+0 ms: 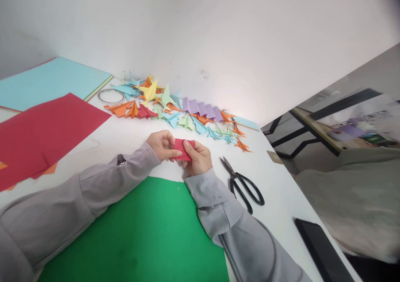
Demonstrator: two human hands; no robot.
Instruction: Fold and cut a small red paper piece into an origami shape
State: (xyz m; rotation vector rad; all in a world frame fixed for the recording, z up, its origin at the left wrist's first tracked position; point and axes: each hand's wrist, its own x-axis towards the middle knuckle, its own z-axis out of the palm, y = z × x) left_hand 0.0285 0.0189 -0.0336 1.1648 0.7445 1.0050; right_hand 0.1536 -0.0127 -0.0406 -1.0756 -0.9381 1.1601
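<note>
A small piece of red paper [179, 144] is held up between my two hands, over the white table. My left hand [161, 145] pinches its left edge between thumb and fingers. On the other side, my right hand [199, 156] grips it with the thumb pressed flat on its face and the fingers behind. Whether the paper has folds at the back is hidden by my fingers. Below my forearms lies a large green sheet [140, 232]. Black-handled scissors [240, 184] rest to the right of my right hand, blades pointing away.
Folded paper shapes [187, 121] in several colours line the wall. A roll of tape [111, 96] lies left of them. Large red [59, 127] and light blue sheets [56, 81] cover the left side. A black phone-like slab [321, 248] lies near the right edge; a person's clothing [353, 194] shows beyond.
</note>
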